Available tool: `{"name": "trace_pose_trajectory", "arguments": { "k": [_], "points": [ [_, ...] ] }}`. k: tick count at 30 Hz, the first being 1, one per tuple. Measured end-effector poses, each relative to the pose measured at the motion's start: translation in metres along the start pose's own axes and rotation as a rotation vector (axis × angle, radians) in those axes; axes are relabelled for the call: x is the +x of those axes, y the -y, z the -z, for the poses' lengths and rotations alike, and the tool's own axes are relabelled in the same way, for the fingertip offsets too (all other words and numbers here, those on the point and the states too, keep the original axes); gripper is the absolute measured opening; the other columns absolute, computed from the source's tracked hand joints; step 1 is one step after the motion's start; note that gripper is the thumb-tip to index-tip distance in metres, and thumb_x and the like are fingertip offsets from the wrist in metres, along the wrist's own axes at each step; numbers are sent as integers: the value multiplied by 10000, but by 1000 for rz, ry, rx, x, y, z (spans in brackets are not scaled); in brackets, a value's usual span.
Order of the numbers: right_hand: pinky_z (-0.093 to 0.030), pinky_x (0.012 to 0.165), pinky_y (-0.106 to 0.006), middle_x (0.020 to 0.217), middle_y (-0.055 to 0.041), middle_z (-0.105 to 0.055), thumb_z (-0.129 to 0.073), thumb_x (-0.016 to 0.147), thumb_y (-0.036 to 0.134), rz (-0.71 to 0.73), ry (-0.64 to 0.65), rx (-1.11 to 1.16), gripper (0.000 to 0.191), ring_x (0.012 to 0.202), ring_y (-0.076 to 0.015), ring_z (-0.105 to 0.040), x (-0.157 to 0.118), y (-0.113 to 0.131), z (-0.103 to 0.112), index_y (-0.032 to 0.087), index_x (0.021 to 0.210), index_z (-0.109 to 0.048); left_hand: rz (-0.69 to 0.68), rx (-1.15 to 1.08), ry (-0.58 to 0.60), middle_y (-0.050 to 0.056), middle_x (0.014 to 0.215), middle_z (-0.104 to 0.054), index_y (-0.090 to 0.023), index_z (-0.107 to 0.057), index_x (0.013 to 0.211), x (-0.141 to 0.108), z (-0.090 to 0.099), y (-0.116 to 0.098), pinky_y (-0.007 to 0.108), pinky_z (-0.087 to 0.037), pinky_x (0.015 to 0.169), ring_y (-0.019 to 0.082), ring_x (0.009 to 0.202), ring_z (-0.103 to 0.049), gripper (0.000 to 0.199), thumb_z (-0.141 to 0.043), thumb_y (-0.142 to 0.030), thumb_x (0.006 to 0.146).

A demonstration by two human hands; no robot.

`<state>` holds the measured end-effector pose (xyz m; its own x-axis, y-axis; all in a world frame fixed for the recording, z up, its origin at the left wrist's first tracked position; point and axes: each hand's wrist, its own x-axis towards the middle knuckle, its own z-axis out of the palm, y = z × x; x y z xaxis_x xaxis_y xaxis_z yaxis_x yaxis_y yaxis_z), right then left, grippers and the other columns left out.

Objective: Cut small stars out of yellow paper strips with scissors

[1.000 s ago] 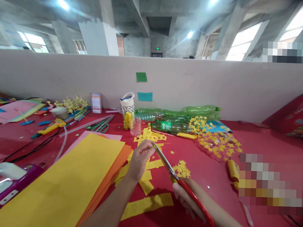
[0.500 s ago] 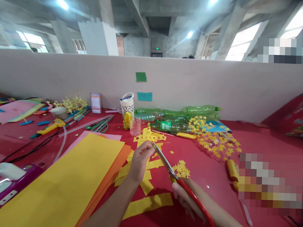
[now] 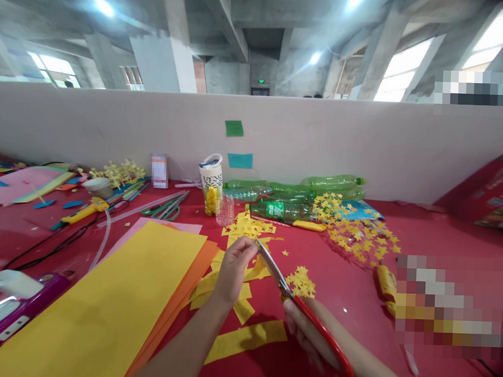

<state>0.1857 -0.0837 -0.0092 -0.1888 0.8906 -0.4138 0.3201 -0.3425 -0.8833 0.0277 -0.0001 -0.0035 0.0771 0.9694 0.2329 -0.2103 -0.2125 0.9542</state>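
Note:
My right hand [image 3: 306,330] is wrapped round the red handles of a pair of scissors [image 3: 278,277]. Their blades point up and left, nearly together. At the blade tips, my left hand [image 3: 233,267] pinches a small yellow piece, mostly hidden by thumb and forefinger. Beneath and around the left hand lie yellow strips [image 3: 250,338], some overlapping. A small pile of yellow stars [image 3: 301,282] rests just beyond the right hand, and one loose star [image 3: 285,253] lies right of the blade tips. Yellow sheets with star-shaped cutouts [image 3: 250,227] are behind the left hand.
Yellow and orange sheets [image 3: 107,304] cover the left front. Green bottles [image 3: 292,210], a white patterned cup [image 3: 211,176] and a yellow cutter [image 3: 309,226] stand or lie toward the partition [image 3: 155,122]. More stars [image 3: 357,236] spread right. A purple power strip [image 3: 24,318] is far left.
The scissors and my right hand have shifted slightly left. My left hand stays nearly in place, still pinching at the blade tips.

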Motion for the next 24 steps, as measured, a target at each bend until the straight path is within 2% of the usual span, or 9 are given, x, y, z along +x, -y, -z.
{"name": "trace_pose_trajectory", "arguments": {
  "k": [7,12,17,21,24],
  "points": [
    [-211,228,-115,301,94,-349,-346,760,678,16,22,10,540,206,-33,-314,2,-3,-2,171,598,-440,8,37,-1,-22,639,-434,-176,-481,641,-2,-1,2,226,-352,650,109,633,-415,207,-484,-305,802],
    [-226,228,-118,295,96,-355,-353,771,659,17,22,25,523,194,-29,-300,4,-4,-3,176,586,-426,43,-20,12,-11,682,-466,-183,-463,672,-4,-4,3,227,-368,665,115,676,-448,186,-461,-300,815],
    [-268,233,-136,274,97,-347,-373,762,650,-6,37,20,506,185,-43,-308,7,-3,-2,183,572,-408,30,-9,31,-27,602,-449,-184,-459,651,-4,-4,1,218,-363,593,97,572,-427,201,-445,-295,818],
    [-246,245,-131,291,116,-327,-440,756,609,32,-61,53,449,202,-37,-300,6,2,4,187,604,-413,139,63,26,-37,608,-440,-194,-470,668,-3,-2,-2,192,-265,451,81,498,-360,193,-478,-341,792],
    [-273,268,-140,309,117,-343,-435,768,599,81,-118,111,443,209,-36,-312,5,5,13,185,610,-408,155,184,133,-27,613,-464,-194,-530,681,-5,-4,0,198,-275,460,94,527,-384,195,-509,-366,770]
  ]
}}
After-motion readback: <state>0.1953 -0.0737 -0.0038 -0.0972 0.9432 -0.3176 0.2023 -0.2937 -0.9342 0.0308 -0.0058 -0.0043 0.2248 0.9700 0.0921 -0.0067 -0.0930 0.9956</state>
